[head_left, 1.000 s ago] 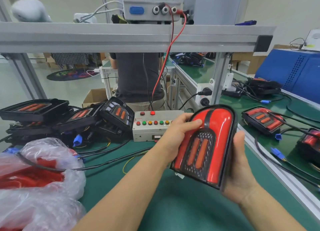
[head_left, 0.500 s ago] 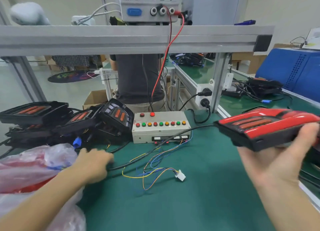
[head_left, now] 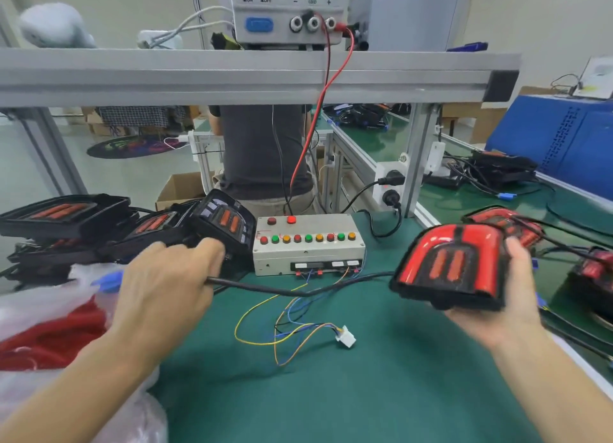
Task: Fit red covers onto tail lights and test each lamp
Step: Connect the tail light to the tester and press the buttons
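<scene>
Right hand (head_left: pixel 497 296) cups the red-covered tail light (head_left: pixel 447 266) from below, held above the green tabletop (head_left: pixel 348 393) at right. Left hand (head_left: pixel 166 286) is curled round the lamp's black cable (head_left: pixel 282 290), which runs between the hands, just before the test box (head_left: pixel 308 246).

"ON", "OFF", "GND" on power supply (head_left: pixel 288 11)

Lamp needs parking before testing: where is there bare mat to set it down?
Bare green mat lies near the front edge, between both forearms, below the loose wires and white connector. Crowded: uncovered lamps and plastic bag left, finished lamps right.
</scene>
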